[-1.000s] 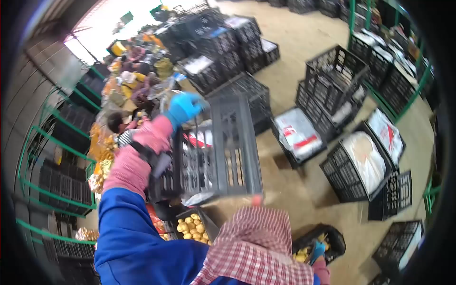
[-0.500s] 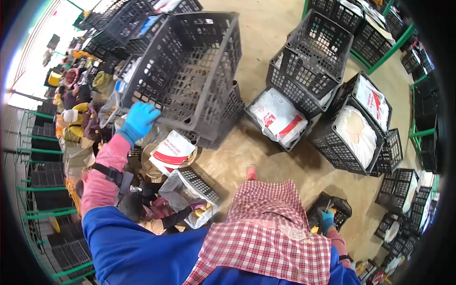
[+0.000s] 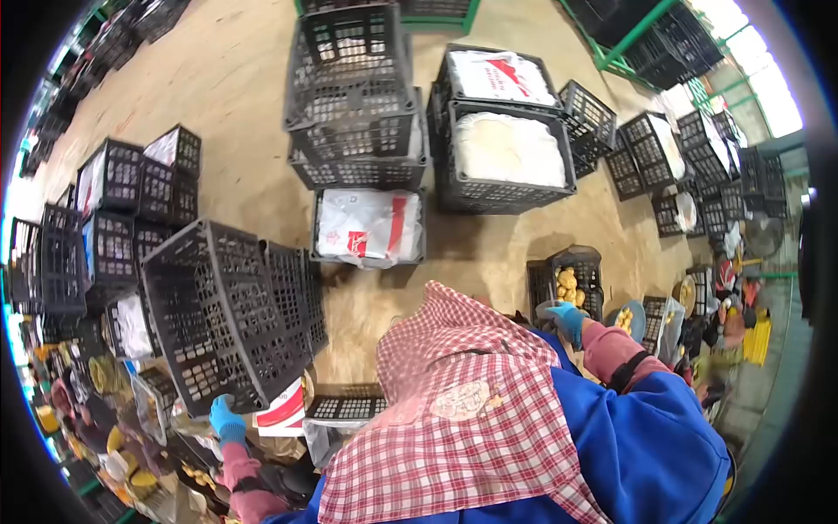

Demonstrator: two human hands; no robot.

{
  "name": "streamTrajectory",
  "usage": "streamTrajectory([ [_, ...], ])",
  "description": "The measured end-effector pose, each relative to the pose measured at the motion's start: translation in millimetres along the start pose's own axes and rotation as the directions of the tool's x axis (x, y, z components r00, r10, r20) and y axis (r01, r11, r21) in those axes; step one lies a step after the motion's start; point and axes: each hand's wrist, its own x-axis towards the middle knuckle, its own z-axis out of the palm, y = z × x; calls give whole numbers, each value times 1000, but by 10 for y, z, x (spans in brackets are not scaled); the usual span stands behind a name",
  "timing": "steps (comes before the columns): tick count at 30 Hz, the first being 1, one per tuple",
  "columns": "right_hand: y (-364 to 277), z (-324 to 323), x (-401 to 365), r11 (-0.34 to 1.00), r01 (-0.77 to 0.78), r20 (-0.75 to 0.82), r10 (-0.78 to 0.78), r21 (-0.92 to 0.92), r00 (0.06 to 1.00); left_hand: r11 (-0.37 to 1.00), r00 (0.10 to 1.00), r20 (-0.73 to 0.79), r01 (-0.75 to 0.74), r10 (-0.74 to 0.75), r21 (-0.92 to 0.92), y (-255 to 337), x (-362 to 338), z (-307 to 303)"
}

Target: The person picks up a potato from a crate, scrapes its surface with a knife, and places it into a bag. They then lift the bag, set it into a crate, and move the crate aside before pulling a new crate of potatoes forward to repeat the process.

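Note:
My left hand (image 3: pixel 227 420), in a blue glove, grips the lower rim of an empty black plastic crate (image 3: pixel 223 310) held tilted in the air at the left. My right hand (image 3: pixel 569 318), also in a blue glove, hangs at the right beside a small black crate of yellow fruit (image 3: pixel 567 284); whether it holds anything is not clear. A red and white checked cloth (image 3: pixel 454 419) and my blue jacket fill the lower middle of the view.
Stacked black crates (image 3: pixel 353 105) stand ahead, some lined with white bags (image 3: pixel 368 229). A crate of pale material (image 3: pixel 508 148) sits behind. More crates ring the sandy floor (image 3: pixel 236 79). Green racks run along the right. People sit among fruit at lower left.
The view has swung to the right. The empty crate has come down from up high to my left side, still in my left hand. My right hand has risen beside the fruit crate.

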Motion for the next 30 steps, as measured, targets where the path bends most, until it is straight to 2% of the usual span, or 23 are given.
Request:
streamTrajectory([
  [1, 253, -168, 182, 973, 161, 33, -158, -163, 987, 992, 994, -68, 83, -89, -97, 339, -11, -186],
  [2, 657, -381, 534, 894, 317, 92, -304, -316, 948, 983, 960, -278, -27, -25, -179, 619, 9, -298],
  [3, 885, -537, 761, 766, 460, 172, -431, -448, 886, 978, 930, -368, -66, -12, -198, 915, 57, -378],
  [4, 530, -430, 404, 952, 227, 9, -230, -208, 973, 970, 890, -456, -105, -6, -217, 1253, 127, -432],
  [5, 464, -525, 459, 973, 193, -25, -198, -127, 980, 962, 844, -537, -141, -6, -233, 1631, 174, -467],
  [7, 406, -751, 627, 993, 115, -69, -112, 33, 991, 945, 848, -518, -251, 109, -212, 2591, 291, -483],
  [8, 318, -871, 699, 993, 52, -62, -45, 106, 997, 903, 857, -498, -312, 132, -296, 3082, 362, -378],
  [10, 595, -1301, 1367, 960, 278, -9, -278, -28, 961, 841, 876, -426, -395, 224, -370, 4064, 550, -69],
  [11, 697, -1498, 1702, 917, 390, 35, -388, -86, 921, 844, 909, -387, -324, 152, -428, 4228, 577, 101],
  [12, 327, -1699, 1763, 922, 343, 19, -345, -177, 938, 781, 912, -304, -397, 276, -483, 5182, 727, 250],
  [13, 7, -1792, 1860, 983, 158, -12, -158, 97, 987, 777, 912, -260, -408, 318, -480, 5622, 907, 601],
  [14, 1, -2074, 2275, 989, 143, -26, -142, 27, 990, 820, 935, -187, -354, 301, -450, 6234, 985, 804],
  [15, -473, -2198, 2250, 991, 136, -75, -137, -15, 988, 749, 933, -116, -345, 342, -566, 6753, 1126, 1078],
  [16, -765, -2284, 2345, 961, 227, -131, -248, -155, 960, 714, 914, -26, -335, 406, -614, 7365, 1219, 1130],
  [17, -988, -2478, 2555, 812, 323, -141, -438, -487, 888, 684, 897, 21, -321, 441, -655, 7939, 1308, 1280],
  [18, -1143, -2579, 2777, 866, 220, -151, -316, -448, 937, 630, 866, 5, -360, 500, -688, 8335, 1476, 1611],
  [21, -1985, -2588, 2582, 922, 295, -95, -327, -250, 940, 831, 855, 225, -337, 467, -442, 9503, 1919, 2237],
  [22, -2072, -2578, 2601, 949, 272, -52, -283, -160, 958, 897, 851, 370, -229, 373, -378, 9881, 2070, 2275],
  [23, -2107, -2570, 2629, 969, 238, -8, -239, -68, 971, 947, 822, 502, -129, 268, -295, 10219, 2178, 2240],
  [24, -2112, -2551, 2674, 979, 200, 32, -201, 32, 979, 972, 838, 513, -78, 185, -223, 10467, 2214, 2246],
  [26, -2020, -2511, 2702, 964, 267, 94, -267, 16, 959, 996, 859, 511, 15, 29, -83, 10881, 2273, 2346],
  [29, -1810, -2597, 2631, 956, 288, 189, -273, -60, 943, 995, 846, 524, -66, 98, -79, 10805, 2457, 3114],
  [30, -1793, -2640, 2634, 955, 285, 196, -264, -87, 944, 984, 873, 463, -94, 154, -151, 10716, 2482, 3268],
])
